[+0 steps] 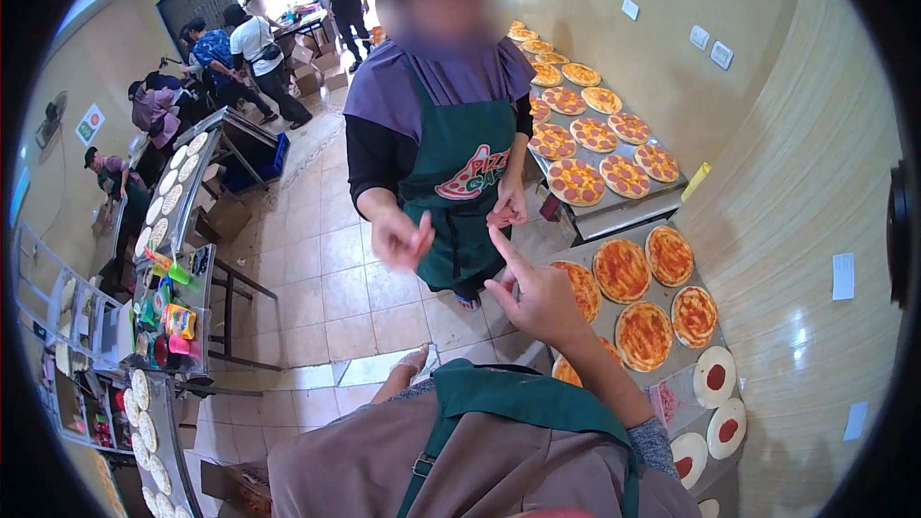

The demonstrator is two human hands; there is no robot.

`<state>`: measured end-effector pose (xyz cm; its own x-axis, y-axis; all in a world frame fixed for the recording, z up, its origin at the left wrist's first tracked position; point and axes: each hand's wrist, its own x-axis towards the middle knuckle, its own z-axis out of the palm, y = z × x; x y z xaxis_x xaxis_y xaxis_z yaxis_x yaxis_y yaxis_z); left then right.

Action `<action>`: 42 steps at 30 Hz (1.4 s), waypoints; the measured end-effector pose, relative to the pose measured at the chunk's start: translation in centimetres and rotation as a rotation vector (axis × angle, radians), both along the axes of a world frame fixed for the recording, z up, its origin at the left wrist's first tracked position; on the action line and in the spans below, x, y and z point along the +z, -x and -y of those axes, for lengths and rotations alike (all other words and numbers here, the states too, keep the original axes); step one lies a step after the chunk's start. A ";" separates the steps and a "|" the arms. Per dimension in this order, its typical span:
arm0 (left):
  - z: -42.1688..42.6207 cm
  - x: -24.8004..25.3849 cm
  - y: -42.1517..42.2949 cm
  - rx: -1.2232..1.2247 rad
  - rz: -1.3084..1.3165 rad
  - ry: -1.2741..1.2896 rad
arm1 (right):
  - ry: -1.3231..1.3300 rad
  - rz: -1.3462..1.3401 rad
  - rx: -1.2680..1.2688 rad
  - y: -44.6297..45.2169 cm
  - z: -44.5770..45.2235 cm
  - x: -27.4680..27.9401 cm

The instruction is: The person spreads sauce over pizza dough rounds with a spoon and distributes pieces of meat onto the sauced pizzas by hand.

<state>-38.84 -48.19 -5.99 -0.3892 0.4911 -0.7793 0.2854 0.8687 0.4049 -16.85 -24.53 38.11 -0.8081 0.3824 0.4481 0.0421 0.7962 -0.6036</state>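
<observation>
My right hand [537,295] is raised in front of me, its index finger stretched out and its thumb apart, with nothing in it. The index fingertip appears close to a co-worker's hand [509,201], which pinches a small pinkish piece. The co-worker's other hand [401,238] is blurred by motion. Low in front of my body, my left hand [411,359] shows small and partly, seemingly in a clear glove, fingers apart and nothing visible in it. Beside my right forearm, sauce-covered pizza bases [644,336] lie on a metal table [615,241].
A co-worker in a green apron [451,230] stands facing me. Topped pizzas [578,182] cover the far right table. Plain bases [173,200], bottles and packets [178,320] occupy left tables. Bases with sauce dabs [715,377] lie lower right. Several people stand farther back.
</observation>
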 end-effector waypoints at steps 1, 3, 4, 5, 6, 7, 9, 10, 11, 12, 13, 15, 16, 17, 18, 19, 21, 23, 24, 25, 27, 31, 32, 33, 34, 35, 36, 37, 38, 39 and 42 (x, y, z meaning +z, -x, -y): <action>-0.2 0.0 -0.2 -0.003 0.009 -0.006 | 0.012 0.030 -0.006 -0.5 -0.1 -0.8; 0.0 0.3 -0.8 -0.003 0.029 -0.013 | 0.043 0.090 -0.016 -1.8 -0.3 -2.7; 0.2 0.5 -1.1 0.007 0.034 -0.012 | 0.058 0.118 -0.023 -2.5 -0.1 -3.6; 0.3 0.8 -1.3 0.023 0.040 -0.006 | 0.072 0.145 -0.030 -3.2 0.0 -4.5; 0.2 3.8 -2.3 0.047 0.029 0.020 | 0.084 0.174 -0.037 -3.9 0.2 -5.4; 0.1 7.2 -3.3 0.072 0.019 0.046 | 0.097 0.186 -0.033 -4.7 0.4 -6.5; -0.1 9.8 -4.4 0.066 -0.021 0.085 | 0.124 0.215 -0.023 -5.9 0.7 -8.6; -0.3 10.6 -4.8 0.074 -0.030 0.129 | 0.124 0.226 -0.026 -6.3 0.9 -9.1; 0.4 9.2 -4.6 0.068 -0.022 0.065 | 0.128 0.239 -0.027 -6.7 1.2 -9.5; 1.5 6.8 -4.2 0.062 -0.010 0.010 | 0.141 0.255 -0.028 -7.3 1.7 -10.3; 2.1 4.5 -4.0 0.033 -0.010 -0.006 | 0.130 0.294 -0.028 -7.6 1.8 -11.7; 2.5 1.7 -3.9 -0.034 -0.041 0.010 | 0.221 0.372 -0.034 -8.7 3.6 -12.5; 2.6 0.4 -3.7 -0.059 -0.064 0.014 | 0.229 0.386 -0.039 -8.3 3.2 -12.4; 2.5 -1.7 -3.4 -0.085 -0.099 0.008 | 0.247 0.375 -0.029 -7.7 2.4 -12.0; 2.3 -3.0 -3.2 -0.087 -0.129 0.000 | 0.251 0.359 -0.015 -7.6 2.2 -11.9; 2.4 -1.6 -3.8 -0.092 -0.083 -0.018 | 0.277 0.359 0.006 -8.2 3.2 -12.4; 3.1 -0.2 -4.8 -0.109 -0.047 0.006 | 0.314 0.364 0.044 -9.4 4.7 -13.2; 4.2 0.5 -5.9 -0.137 -0.064 0.092 | 0.278 0.332 0.072 -9.8 5.3 -13.9; 4.8 0.9 -6.5 -0.085 -0.070 0.111 | 0.282 0.336 0.078 -10.0 5.5 -13.8; 5.3 1.4 -6.9 -0.033 -0.077 0.126 | 0.283 0.340 0.082 -10.1 5.5 -13.6; 6.1 0.9 -6.6 -0.053 -0.101 0.110 | 0.267 0.336 0.084 -10.5 5.5 -13.5; 7.5 -1.5 -5.9 -0.233 -0.161 0.059 | 0.264 0.307 0.094 -11.0 6.0 -14.0; 7.3 -0.9 -6.2 -0.168 -0.123 0.083 | 0.279 0.301 0.102 -11.1 6.3 -14.1; 6.3 1.6 -6.8 -0.103 -0.084 0.109 | 0.265 0.305 0.109 -11.2 6.5 -14.2; 5.9 3.4 -7.4 -0.040 -0.045 0.135 | 0.253 0.309 0.114 -11.4 6.6 -14.2; 5.9 2.1 -7.1 -0.158 -0.066 0.108 | 0.241 0.312 0.116 -11.6 6.8 -14.2; 5.9 0.9 -6.9 -0.219 -0.088 0.089 | 0.245 0.319 0.110 -11.9 6.9 -14.2; 6.0 -0.8 -6.7 -0.282 -0.109 0.070 | 0.249 0.325 0.102 -12.2 7.0 -14.3; 6.3 -1.8 -6.7 -0.346 -0.130 0.051 | 0.254 0.332 0.093 -12.5 7.1 -14.4; 6.0 -0.2 -7.6 -0.260 -0.114 0.078 | 0.258 0.340 0.089 -12.8 7.1 -14.8; 5.8 3.8 -9.5 -0.265 -0.147 0.119 | 0.250 0.340 0.069 -13.6 6.7 -16.8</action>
